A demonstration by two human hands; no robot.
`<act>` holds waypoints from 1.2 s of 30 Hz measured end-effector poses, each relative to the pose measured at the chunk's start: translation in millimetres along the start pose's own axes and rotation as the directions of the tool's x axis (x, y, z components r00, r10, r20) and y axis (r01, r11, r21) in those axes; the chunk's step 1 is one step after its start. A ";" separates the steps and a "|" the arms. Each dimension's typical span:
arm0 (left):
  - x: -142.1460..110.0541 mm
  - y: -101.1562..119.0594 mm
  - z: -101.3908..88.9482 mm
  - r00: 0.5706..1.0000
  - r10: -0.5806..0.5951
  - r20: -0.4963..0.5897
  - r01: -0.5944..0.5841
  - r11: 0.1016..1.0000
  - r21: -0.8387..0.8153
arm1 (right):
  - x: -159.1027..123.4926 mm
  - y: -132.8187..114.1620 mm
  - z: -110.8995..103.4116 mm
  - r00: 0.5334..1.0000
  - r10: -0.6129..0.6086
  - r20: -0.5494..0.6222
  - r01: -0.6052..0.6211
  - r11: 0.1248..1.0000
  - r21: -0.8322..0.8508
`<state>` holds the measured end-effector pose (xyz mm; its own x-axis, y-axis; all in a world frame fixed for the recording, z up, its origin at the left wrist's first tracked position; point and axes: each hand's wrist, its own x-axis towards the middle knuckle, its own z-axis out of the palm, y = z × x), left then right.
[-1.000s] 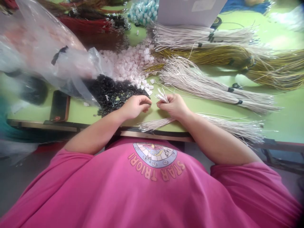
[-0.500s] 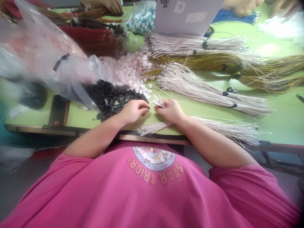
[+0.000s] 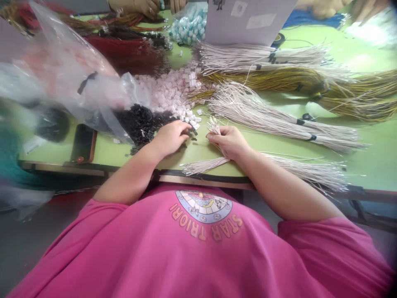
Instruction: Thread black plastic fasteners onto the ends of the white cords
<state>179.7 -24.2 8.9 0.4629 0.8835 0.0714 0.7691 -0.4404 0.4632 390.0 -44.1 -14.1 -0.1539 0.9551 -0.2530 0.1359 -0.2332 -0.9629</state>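
My left hand point(image 3: 172, 136) is at the right edge of a pile of small black plastic housings point(image 3: 141, 124), fingers curved and thumb a little apart from the index finger. A few black pieces lie by its fingertips, and I see nothing firmly held. My right hand point(image 3: 228, 141) is closed around a small bunch of white wires point(image 3: 214, 127), whose metal-tipped ends stick up past the thumb. Under my right wrist lies another bundle of white wires point(image 3: 201, 165) along the table's front edge.
Pale pink housings point(image 3: 176, 89) are heaped behind the black pile. Tied white wires point(image 3: 263, 109) and yellow wires point(image 3: 279, 78) lie to the right. At left are a plastic bag point(image 3: 102, 91) and a phone point(image 3: 84, 142). Other people's hands point(image 3: 149, 7) work across the table.
My left hand has moved slightly away from me, to the edge of the black pile. The wire ends in my right hand now point more upright. The whole view has shifted slightly.
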 end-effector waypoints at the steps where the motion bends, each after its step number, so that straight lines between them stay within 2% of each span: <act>1: -0.5 -2.2 -4.4 0.999 -0.020 -0.036 0.022 0.999 0.039 | 0.9 0.0 0.1 1.000 0.021 -0.001 -0.021 0.998 0.053; 3: -2.8 -3.4 -11.1 0.999 -0.030 -0.034 0.033 0.995 0.096 | 2.4 -0.3 0.9 0.998 0.066 0.010 -0.067 0.987 0.149; 7: -8.8 0.6 -11.1 0.980 0.044 0.192 -0.083 0.977 0.197 | 3.6 -2.5 2.0 0.992 0.121 0.024 -0.122 0.955 0.270; 11: -8.7 -2.0 -1.8 0.956 0.091 0.279 -0.168 0.949 0.266 | 4.8 -3.3 1.5 0.990 0.138 0.028 -0.140 0.943 0.300; 13: -6.7 -3.4 -0.9 0.956 0.115 0.269 -0.180 0.955 0.234 | 5.6 -2.4 1.4 0.989 0.148 0.022 -0.148 0.943 0.298; 15: -5.6 -0.9 -3.9 0.971 0.124 0.206 -0.161 0.972 0.169 | 6.1 -1.4 1.7 0.990 0.136 0.024 -0.137 0.948 0.289; 18: -8.0 9.9 -11.9 0.998 0.029 0.057 -0.032 0.998 0.048 | 5.6 -0.7 2.0 0.994 0.101 0.042 -0.109 0.952 0.285; 21: -11.9 19.2 -17.8 0.997 -0.063 0.041 0.066 0.995 -0.076 | 5.0 -0.8 -0.7 0.995 0.059 0.082 -0.080 0.952 0.295; 24: -12.1 18.9 -21.7 0.997 -0.081 0.012 0.081 0.995 -0.059 | 5.4 -1.5 -6.1 0.992 0.012 0.128 -0.028 0.992 0.120; 26: -10.8 16.1 -25.2 0.996 -0.092 -0.020 0.092 0.996 -0.011 | 5.6 -2.4 -8.5 0.987 -0.026 0.159 0.046 0.991 -0.127; 27: -10.5 15.2 -27.3 0.995 -0.095 -0.019 0.095 0.995 0.004 | 5.3 -2.8 -8.6 0.983 -0.049 0.175 0.094 0.962 -0.257; 29: -11.1 15.8 -31.6 0.995 -0.096 -0.004 0.096 0.995 0.023 | 4.0 -3.0 -6.2 0.971 -0.109 0.214 0.202 0.853 -0.482; 31: -13.7 19.2 -34.6 0.996 -0.094 0.005 0.094 0.995 0.038 | 1.9 -1.9 -1.3 0.953 -0.181 0.243 0.297 0.711 -0.637; 33: -17.7 23.8 -35.3 0.996 -0.087 0.022 0.086 0.995 0.053 | -0.2 0.0 3.6 0.938 -0.228 0.261 0.346 0.597 -0.723; 36: -24.7 29.6 -33.2 0.994 -0.062 0.091 0.055 0.996 0.072 | -1.9 2.5 7.0 0.921 -0.263 0.286 0.385 0.516 -0.765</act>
<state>176.4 -53.7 50.2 0.4524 0.8910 -0.0377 0.8235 -0.4012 0.4012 383.8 -47.8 -16.7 -0.4572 0.8893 -0.0064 0.7598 0.3869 -0.5226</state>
